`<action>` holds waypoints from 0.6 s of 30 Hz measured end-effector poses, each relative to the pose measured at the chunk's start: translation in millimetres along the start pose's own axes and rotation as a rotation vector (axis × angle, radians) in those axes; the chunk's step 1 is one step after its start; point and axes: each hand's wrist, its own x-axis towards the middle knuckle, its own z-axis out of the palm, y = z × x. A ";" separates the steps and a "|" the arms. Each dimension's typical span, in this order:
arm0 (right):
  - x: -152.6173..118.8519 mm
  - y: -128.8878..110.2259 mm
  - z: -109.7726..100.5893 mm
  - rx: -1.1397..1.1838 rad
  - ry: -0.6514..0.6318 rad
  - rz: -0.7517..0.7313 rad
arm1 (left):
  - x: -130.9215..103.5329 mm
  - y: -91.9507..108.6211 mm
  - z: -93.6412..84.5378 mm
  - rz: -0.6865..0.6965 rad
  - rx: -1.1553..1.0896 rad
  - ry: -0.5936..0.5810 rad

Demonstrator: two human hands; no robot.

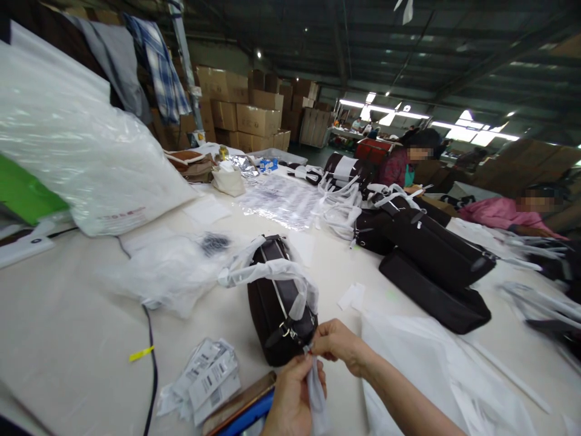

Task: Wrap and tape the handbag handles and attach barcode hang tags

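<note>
A dark handbag (267, 303) stands on the pale worktable in front of me, its handle (272, 270) wrapped in white tissue. At its near end, by the metal buckle hardware, both my hands meet. My left hand (294, 393) pinches a strap (316, 393) covered in whitish wrapping, which hangs down past the fingers. My right hand (336, 342) has its fingertips closed at the top of that strap, close to the bag's corner. A small red spot shows between the fingertips; what it belongs to I cannot make out.
Printed label packets (209, 375) lie left of my hands, beside a blue object (249, 415). Crumpled clear plastic (177, 272) and a black cable (152, 363) are further left. Several dark bags (436, 242) pile up at right, white sheeting (417, 369) nearer. Two co-workers sit beyond.
</note>
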 end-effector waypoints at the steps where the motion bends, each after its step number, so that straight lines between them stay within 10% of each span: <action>1: 0.4 0.9 -0.4 0.009 -0.007 0.007 | -0.9 0.4 0.5 0.000 0.001 0.010; 18: 1.0 2.0 9.2 -0.302 0.175 -0.039 | 10.4 -15.6 -7.8 0.195 0.060 0.065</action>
